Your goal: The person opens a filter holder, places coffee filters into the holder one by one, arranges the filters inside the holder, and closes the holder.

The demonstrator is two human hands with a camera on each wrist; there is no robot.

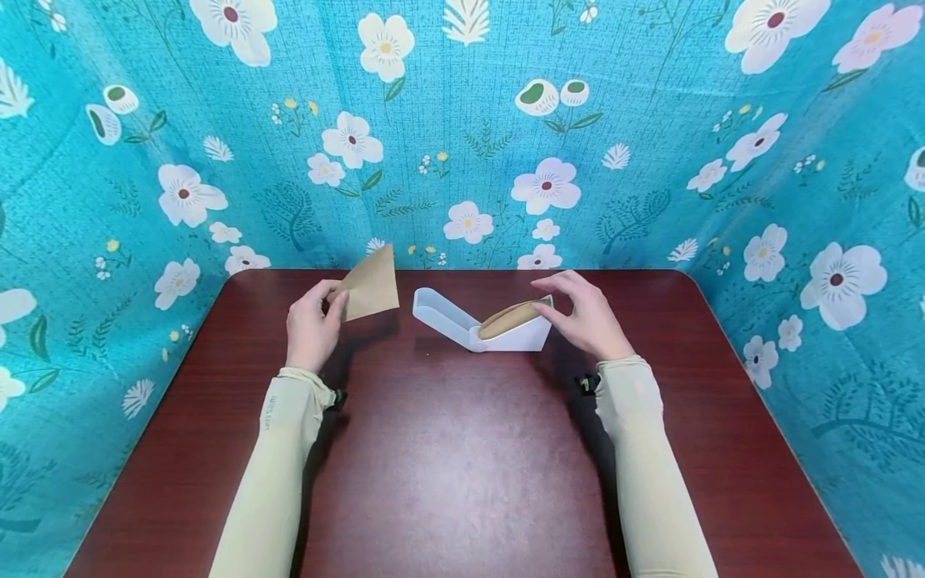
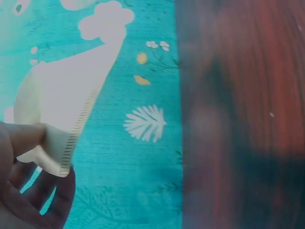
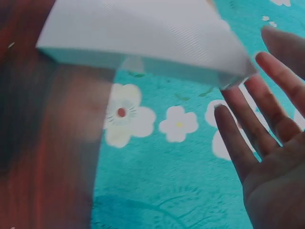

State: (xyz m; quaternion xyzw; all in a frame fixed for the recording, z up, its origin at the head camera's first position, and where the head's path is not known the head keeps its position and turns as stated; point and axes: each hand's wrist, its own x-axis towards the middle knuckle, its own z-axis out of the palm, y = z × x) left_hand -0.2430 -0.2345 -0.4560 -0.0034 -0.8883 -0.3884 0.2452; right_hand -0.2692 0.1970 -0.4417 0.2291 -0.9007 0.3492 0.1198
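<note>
My left hand [image 1: 315,319] pinches a brown paper coffee filter [image 1: 372,284] above the table's far left part. In the left wrist view the coffee filter [image 2: 71,90] shows a crimped seam along one edge and gapes a little at the side. A white filter box [image 1: 515,335] stands near the table's far edge, with its pale lid [image 1: 442,315] swung out to the left. More brown coffee filters [image 1: 509,319] lie inside the box. At the box's right end, my right hand [image 1: 584,317] has its fingers spread; in the right wrist view they reach that corner, and contact is unclear.
The dark red-brown table [image 1: 462,449] lies under both arms. Behind it and along both sides hangs a turquoise flowered cloth [image 1: 462,160]. A small dark device [image 1: 336,399] sits at the left wrist and another dark device [image 1: 588,384] at the right wrist.
</note>
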